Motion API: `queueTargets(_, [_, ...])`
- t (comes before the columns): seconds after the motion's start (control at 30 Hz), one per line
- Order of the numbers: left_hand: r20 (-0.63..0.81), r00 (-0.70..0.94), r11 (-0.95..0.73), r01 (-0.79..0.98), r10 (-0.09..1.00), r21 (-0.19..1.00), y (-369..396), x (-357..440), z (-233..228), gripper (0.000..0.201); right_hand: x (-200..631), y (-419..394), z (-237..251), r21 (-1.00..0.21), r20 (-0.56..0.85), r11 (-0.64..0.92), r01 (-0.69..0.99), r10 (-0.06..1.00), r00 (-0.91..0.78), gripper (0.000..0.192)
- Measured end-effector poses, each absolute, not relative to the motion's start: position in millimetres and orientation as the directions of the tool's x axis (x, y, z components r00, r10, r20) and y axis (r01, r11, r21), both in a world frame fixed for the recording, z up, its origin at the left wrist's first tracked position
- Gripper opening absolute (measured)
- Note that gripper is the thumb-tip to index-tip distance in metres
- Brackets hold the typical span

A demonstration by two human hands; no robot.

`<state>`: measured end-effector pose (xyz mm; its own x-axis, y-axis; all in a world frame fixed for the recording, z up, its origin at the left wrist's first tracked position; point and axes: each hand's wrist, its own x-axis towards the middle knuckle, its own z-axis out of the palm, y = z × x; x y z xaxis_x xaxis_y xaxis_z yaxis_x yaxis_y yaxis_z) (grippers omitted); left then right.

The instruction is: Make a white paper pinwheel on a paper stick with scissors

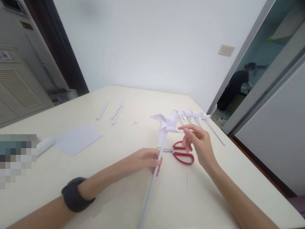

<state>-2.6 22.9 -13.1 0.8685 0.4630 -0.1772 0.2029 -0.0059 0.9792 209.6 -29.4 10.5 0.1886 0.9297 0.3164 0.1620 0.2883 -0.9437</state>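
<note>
My left hand (145,159) grips the white rolled-paper stick of a paper pinwheel (166,124), holding it tilted above the cream table (114,197). The pinwheel's white folded head points away from me. My right hand (199,143) hovers just right of the head, fingers spread, one fingertip touching a blade's edge. Red-handled scissors (181,154) lie on the table below and between my hands. A dark band circles my left wrist.
Several finished white pinwheels (193,115) lie at the far right of the table. Two rolled paper sticks (111,112) lie at the back, a stack of white paper (77,139) at the left. A person stands beyond the doorway (238,86) on the right.
</note>
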Motion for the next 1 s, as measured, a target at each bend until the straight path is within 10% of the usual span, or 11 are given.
queueTargets(0.43, [0.128,0.568,-0.486,0.541,0.813,0.686,48.9,-23.9,-10.4,0.035,230.9,-18.6,5.7,-0.907,0.407,0.352,0.232,0.874,0.266,0.019])
queueTargets(1.0, [0.366,0.61,-0.71,0.637,0.703,0.301,52.0,-25.8,-5.3,0.038,228.0,-16.3,-0.7,-0.928,0.255,0.225,0.298,0.965,0.063,0.021])
